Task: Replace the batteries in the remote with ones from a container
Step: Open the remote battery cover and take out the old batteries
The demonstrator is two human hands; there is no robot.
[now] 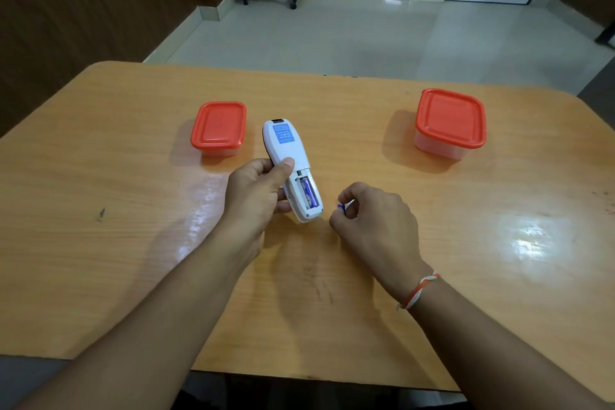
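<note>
On the wooden table (pixel 133 276) two red-lidded containers (pixel 218 127) (pixel 450 121) stand closed, well apart, so judging by that no fresh cells are out yet. Between them the left hand (pixel 258 198) grips the white remote (pixel 293 169) back-up, cover off, one blue battery (pixel 309 192) seated. The right hand (pixel 372 213) is curled shut on another battery (pixel 342 207); the remote's blue label (pixel 284 134) is unreadable.

The remote (pixel 289 156) carries a blue label (pixel 283 134) with white printed lines, too small to read. The battery (pixel 309 192) in its compartment shows markings, also unreadable.
</note>
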